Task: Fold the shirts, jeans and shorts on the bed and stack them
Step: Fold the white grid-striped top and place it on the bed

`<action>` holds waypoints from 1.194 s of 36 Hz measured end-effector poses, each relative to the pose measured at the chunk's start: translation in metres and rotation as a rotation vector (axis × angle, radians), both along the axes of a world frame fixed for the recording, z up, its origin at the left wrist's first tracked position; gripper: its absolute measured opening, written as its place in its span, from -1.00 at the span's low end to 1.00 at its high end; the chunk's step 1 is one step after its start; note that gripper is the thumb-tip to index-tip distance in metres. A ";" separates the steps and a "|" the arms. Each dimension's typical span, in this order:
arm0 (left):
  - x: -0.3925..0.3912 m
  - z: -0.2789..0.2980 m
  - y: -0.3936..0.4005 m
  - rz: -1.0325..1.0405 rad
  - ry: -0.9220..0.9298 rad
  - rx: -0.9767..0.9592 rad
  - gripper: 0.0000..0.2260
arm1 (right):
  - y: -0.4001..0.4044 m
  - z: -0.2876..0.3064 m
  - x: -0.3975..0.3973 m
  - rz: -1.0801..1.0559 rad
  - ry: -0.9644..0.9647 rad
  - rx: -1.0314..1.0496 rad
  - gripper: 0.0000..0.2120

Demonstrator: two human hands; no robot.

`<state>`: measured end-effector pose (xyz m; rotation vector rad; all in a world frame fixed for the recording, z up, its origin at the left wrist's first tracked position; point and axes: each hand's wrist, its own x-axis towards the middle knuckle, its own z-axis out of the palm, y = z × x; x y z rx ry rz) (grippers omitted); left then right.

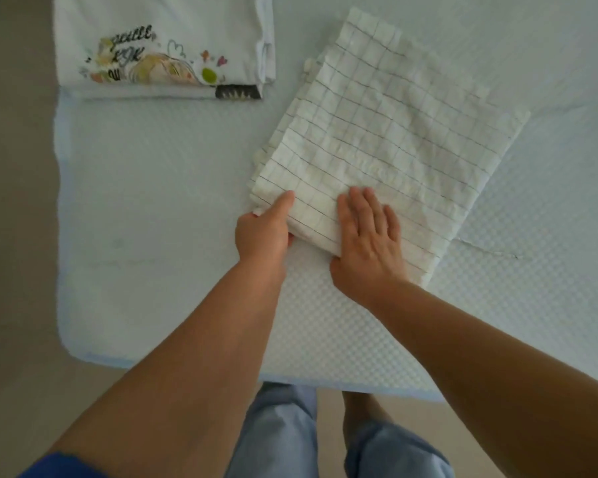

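A folded cream shirt with thin dark grid lines [387, 132] lies slanted on the bed [152, 219]. My left hand [263, 229] grips its near left corner, thumb on top and fingers tucked beneath the fabric. My right hand [368, 236] lies flat on the near edge of the same shirt, fingers straight, thumb at the fold's edge. At the far left sits a stack of folded clothes [163, 46], topped by a white T-shirt with a colourful print; a dark patterned garment [237, 92] peeks out underneath.
The bed has a pale textured cover; its near edge [325, 381] and left edge border a beige floor [14, 236]. My legs in light blue trousers [280, 439] stand against the near edge.
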<state>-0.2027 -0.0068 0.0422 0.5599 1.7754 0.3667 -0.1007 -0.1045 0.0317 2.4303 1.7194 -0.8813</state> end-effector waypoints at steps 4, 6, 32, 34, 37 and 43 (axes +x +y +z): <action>-0.002 0.000 0.012 0.154 -0.062 -0.048 -0.92 | 0.015 -0.001 -0.009 -0.005 -0.032 0.011 -0.19; -0.005 0.001 0.014 0.087 -0.034 -0.010 -0.90 | 0.021 -0.001 -0.015 -0.003 -0.049 0.032 -0.18; -0.018 0.097 0.064 -0.058 -0.450 -0.033 -0.80 | 0.032 0.223 0.121 -1.092 1.347 0.101 -0.71; -0.017 0.088 0.065 -0.113 -0.568 -0.077 -0.64 | 0.023 0.210 0.140 -1.102 1.331 0.061 -0.68; -0.016 0.070 0.060 -0.173 -0.699 -0.206 -0.62 | 0.016 0.167 0.165 -1.181 1.235 -0.053 -0.62; -0.005 0.012 0.035 -0.268 -0.338 -0.261 -0.72 | 0.002 0.046 0.193 -1.160 0.797 -0.159 -0.79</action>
